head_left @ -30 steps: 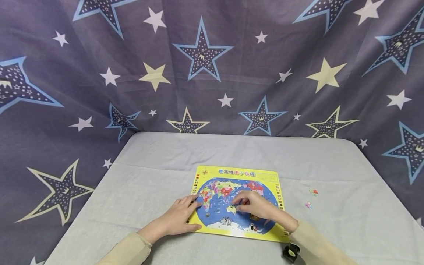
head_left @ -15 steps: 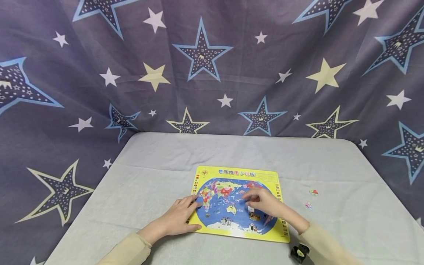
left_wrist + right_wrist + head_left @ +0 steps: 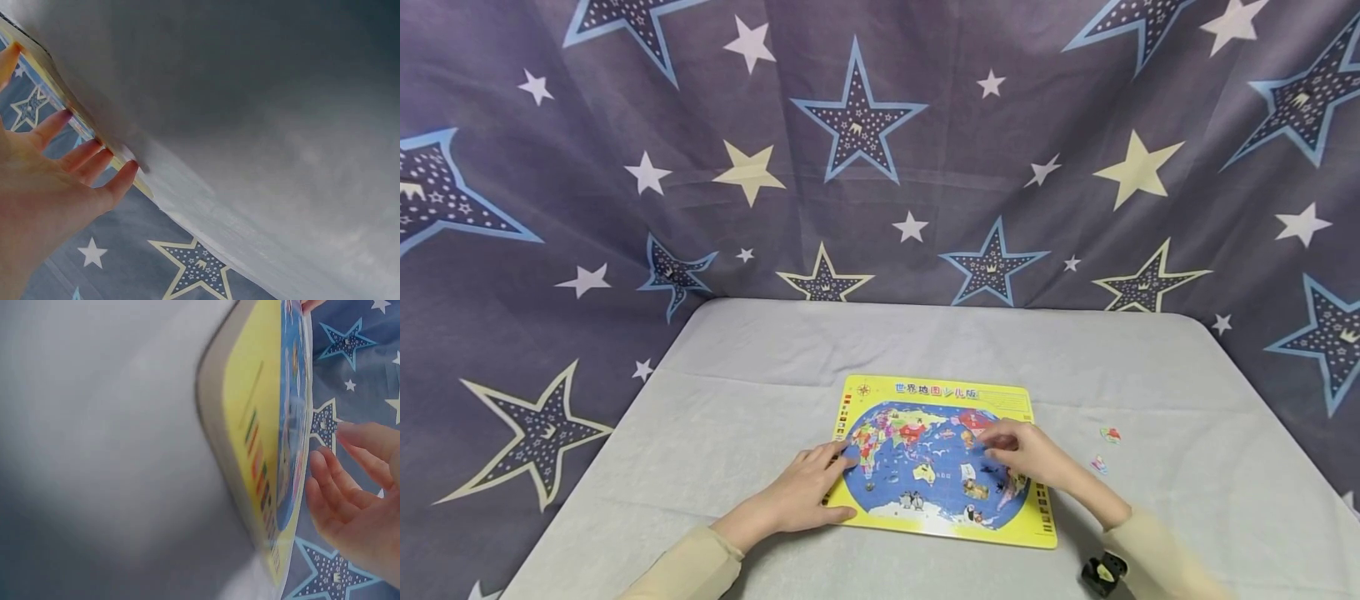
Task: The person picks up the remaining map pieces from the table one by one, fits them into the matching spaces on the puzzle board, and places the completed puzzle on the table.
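A yellow-bordered world map puzzle board (image 3: pixel 936 530) lies flat on the table, its blue oval map filled with coloured continents and animals. My left hand (image 3: pixel 801 492) rests on the board's left edge, fingers spread over the border and thumb at the lower corner. The left wrist view shows that hand (image 3: pixel 59 187) with fingertips along the board's edge. Over the right part of the map is my right hand (image 3: pixel 1033 457), its fingers loosely bent near the red North America area. In the right wrist view, nothing shows between that hand's (image 3: pixel 359 500) thumb and fingers.
Two small loose puzzle pieces, one green and red (image 3: pixel 1110 435) and one pink and blue (image 3: pixel 1099 464), lie right of the board. A grey cloth covers the table (image 3: pixel 760 350). A star-patterned curtain (image 3: pixel 925 200) hangs behind. A black device (image 3: pixel 1103 573) sits at my right wrist.
My right hand has moved rightward across the map, from beside Australia to near North America, uncovering the middle of the ocean. My left hand and the loose pieces stay put.
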The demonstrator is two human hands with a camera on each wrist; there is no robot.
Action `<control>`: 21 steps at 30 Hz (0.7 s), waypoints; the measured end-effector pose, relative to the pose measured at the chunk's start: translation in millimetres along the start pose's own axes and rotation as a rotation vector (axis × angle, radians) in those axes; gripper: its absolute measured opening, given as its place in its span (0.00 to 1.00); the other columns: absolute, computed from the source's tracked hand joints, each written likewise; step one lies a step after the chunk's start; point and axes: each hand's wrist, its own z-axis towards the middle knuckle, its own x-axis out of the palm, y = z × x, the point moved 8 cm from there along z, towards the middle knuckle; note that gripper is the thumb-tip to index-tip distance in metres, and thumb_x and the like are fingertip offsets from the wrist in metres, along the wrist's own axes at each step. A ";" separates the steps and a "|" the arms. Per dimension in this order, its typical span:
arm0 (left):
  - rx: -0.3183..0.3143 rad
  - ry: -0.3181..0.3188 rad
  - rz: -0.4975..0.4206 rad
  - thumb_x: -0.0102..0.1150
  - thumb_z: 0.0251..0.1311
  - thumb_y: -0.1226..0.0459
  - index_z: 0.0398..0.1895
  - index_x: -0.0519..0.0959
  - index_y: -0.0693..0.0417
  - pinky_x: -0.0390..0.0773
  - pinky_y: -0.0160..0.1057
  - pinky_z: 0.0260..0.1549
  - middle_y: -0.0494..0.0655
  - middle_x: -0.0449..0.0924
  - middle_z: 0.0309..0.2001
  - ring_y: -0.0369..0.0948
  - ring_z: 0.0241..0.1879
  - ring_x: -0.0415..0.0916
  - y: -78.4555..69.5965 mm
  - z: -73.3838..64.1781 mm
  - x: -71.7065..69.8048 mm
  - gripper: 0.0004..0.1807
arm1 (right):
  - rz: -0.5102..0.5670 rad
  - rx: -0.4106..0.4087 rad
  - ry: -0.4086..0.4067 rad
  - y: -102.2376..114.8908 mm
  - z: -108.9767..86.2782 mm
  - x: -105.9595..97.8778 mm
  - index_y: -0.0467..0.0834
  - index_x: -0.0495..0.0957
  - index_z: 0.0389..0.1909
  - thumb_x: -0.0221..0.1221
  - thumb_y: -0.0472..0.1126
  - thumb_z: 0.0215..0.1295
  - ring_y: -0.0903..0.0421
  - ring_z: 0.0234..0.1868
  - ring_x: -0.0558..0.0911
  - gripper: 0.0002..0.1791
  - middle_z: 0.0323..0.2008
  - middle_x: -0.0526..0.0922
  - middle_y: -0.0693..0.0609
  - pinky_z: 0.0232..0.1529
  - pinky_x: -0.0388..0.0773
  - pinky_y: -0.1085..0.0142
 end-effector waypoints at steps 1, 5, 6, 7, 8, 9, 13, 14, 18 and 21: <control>-0.002 0.003 -0.001 0.48 0.51 0.39 0.59 0.65 0.52 0.57 0.51 0.56 0.55 0.54 0.63 0.49 0.62 0.52 0.3 0.1 0.2 0.37 | -0.002 0.001 -0.003 -1.4 -1.2 -1.8 0.36 0.78 0.39 0.58 0.31 0.53 0.57 0.33 0.77 0.11 0.35 0.78 0.46 0.34 0.75 0.71; -0.011 0.011 -0.006 0.48 0.51 0.38 0.59 0.65 0.52 0.56 0.51 0.57 0.55 0.54 0.64 0.49 0.63 0.52 1.2 0.2 1.5 0.37 | -0.013 0.017 -0.019 -6.1 -5.6 -9.5 0.35 0.78 0.40 0.57 0.31 0.53 0.55 0.34 0.76 0.12 0.35 0.77 0.46 0.35 0.75 0.70; -0.011 0.012 -0.006 0.48 0.51 0.38 0.59 0.64 0.52 0.56 0.51 0.57 0.55 0.54 0.64 0.49 0.63 0.52 1.2 0.1 1.6 0.37 | -0.016 0.018 -0.020 -7.2 -6.4 -11.1 0.35 0.78 0.40 0.57 0.31 0.53 0.55 0.35 0.76 0.12 0.35 0.77 0.46 0.35 0.75 0.70; -0.012 0.013 -0.007 0.48 0.51 0.38 0.59 0.64 0.52 0.56 0.51 0.57 0.55 0.54 0.64 0.49 0.62 0.52 1.2 0.0 1.7 0.37 | -0.021 0.020 -0.025 -8.1 -7.2 -12.8 0.34 0.78 0.40 0.57 0.31 0.53 0.55 0.35 0.76 0.12 0.35 0.77 0.45 0.35 0.75 0.70; -0.011 0.012 -0.006 0.48 0.51 0.38 0.59 0.64 0.52 0.56 0.51 0.57 0.55 0.54 0.64 0.49 0.62 0.52 1.2 -0.1 1.7 0.37 | -0.025 0.026 -0.028 -9.3 -8.1 -14.5 0.35 0.78 0.40 0.57 0.31 0.54 0.55 0.35 0.76 0.12 0.36 0.77 0.45 0.34 0.75 0.70; -0.011 0.010 -0.005 0.48 0.51 0.39 0.59 0.65 0.52 0.56 0.51 0.57 0.55 0.54 0.64 0.49 0.62 0.52 1.1 -0.1 1.5 0.37 | -0.026 0.033 -0.031 -10.4 -8.9 -15.9 0.35 0.78 0.41 0.57 0.32 0.54 0.55 0.34 0.76 0.12 0.36 0.77 0.45 0.34 0.74 0.70; -0.010 0.005 0.000 0.49 0.51 0.39 0.59 0.65 0.52 0.57 0.50 0.57 0.54 0.54 0.63 0.49 0.62 0.53 1.2 0.0 1.5 0.37 | -0.018 0.051 -0.051 -13.4 -12.9 -23.0 0.35 0.77 0.41 0.57 0.33 0.55 0.55 0.34 0.75 0.12 0.37 0.78 0.44 0.32 0.73 0.71; -0.009 0.003 0.001 0.49 0.51 0.39 0.59 0.65 0.52 0.57 0.50 0.56 0.54 0.55 0.63 0.49 0.62 0.53 1.4 0.2 1.8 0.37 | -0.015 0.055 -0.059 -14.4 -13.8 -24.8 0.35 0.77 0.41 0.57 0.33 0.55 0.55 0.34 0.75 0.12 0.37 0.78 0.44 0.32 0.73 0.71; 0.002 -0.010 -0.002 0.49 0.51 0.39 0.59 0.65 0.53 0.57 0.51 0.56 0.55 0.55 0.63 0.49 0.62 0.53 1.1 0.1 1.5 0.37 | -0.010 0.075 -0.088 -19.4 -16.1 -30.8 0.35 0.78 0.40 0.57 0.32 0.55 0.56 0.32 0.75 0.11 0.36 0.79 0.44 0.30 0.73 0.71; 0.012 -0.020 -0.004 0.48 0.51 0.39 0.59 0.65 0.53 0.58 0.51 0.55 0.56 0.55 0.63 0.50 0.61 0.54 0.8 -0.2 1.1 0.37 | -0.015 0.085 -0.107 -23.3 -17.2 -33.8 0.34 0.78 0.40 0.57 0.32 0.54 0.56 0.32 0.75 0.11 0.36 0.79 0.44 0.30 0.73 0.71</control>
